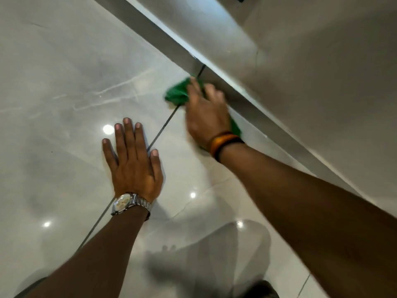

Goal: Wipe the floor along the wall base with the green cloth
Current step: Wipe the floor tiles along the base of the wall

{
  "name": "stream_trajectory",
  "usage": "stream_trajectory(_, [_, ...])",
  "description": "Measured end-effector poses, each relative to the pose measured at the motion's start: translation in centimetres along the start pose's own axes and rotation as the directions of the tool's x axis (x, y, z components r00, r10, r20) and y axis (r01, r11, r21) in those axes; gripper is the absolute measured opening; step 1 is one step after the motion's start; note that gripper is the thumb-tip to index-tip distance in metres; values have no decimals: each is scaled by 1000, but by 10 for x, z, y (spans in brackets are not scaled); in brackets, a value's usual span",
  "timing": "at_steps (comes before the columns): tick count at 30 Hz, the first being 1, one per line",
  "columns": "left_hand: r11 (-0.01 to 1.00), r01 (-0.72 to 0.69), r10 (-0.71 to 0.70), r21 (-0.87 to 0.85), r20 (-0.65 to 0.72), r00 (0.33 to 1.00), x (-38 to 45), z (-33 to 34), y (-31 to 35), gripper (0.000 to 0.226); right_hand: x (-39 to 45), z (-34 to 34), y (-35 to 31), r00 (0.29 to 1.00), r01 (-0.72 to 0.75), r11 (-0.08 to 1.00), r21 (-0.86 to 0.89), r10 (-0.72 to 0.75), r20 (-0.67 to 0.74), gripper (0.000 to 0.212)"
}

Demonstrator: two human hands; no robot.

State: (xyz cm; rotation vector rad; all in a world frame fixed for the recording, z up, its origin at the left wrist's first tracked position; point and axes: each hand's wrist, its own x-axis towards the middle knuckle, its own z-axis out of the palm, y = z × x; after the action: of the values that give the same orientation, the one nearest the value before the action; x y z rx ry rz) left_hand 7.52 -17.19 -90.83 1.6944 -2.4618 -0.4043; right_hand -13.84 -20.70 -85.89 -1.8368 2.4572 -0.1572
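Crumpled bright-green fabric cloth on glossy pale tiled floor, against grey wall base, right hand pressing it, blurred fingers spread; left hand flat, fingers straight, together.

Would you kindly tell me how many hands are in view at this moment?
2: the left hand lies flat on the floor tiles; the right hand presses the green cloth beside the wall base.

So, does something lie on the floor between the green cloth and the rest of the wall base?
Nothing visible does. The right hand presses the green cloth on the floor beside the skirting, whose floor strip looks bare both ways. The left hand rests flat, away from it.
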Motion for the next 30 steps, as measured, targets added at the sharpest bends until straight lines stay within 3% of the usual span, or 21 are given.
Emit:
stream_trajectory(4, [1000,-18,18,-1,-28,999,1,1,-2,71,25,17,-37,996,2,1000,-28,1,89,57])
stream_trajectory(8, [1000,-30,29,-5,-33,999,-1,3,-3,71,-69,18,37,999,46,999,8,-46,-4,72])
stream_trajectory(11, [1000,-29,29,-8,-30,999,-1,6,-6,72,-176,6,107,981,-58,998,-14,60,185,92])
stream_trajectory(14, [1000,-19,18,-14,-26,999,0,8,-8,72,-233,-14,158,932,-168,986,3,157,326,72])
stream_trajectory(17, [999,-26,25,-19,-39,999,-2,10,-6,72,-211,-21,168,917,-221,975,16,202,343,65])
stream_trajectory(22, [1000,-30,30,5,-55,998,-2,10,-6,71,-128,-3,116,952,-60,998,6,56,302,81])
stream_trajectory(25, [999,-35,37,31,-55,998,-2,11,-7,71,-83,9,72,980,-2,1000,12,0,197,78])
stream_trajectory(30, [998,-66,66,19,-32,997,0,9,-11,72,-115,9,80,983,22,996,86,-37,178,81])
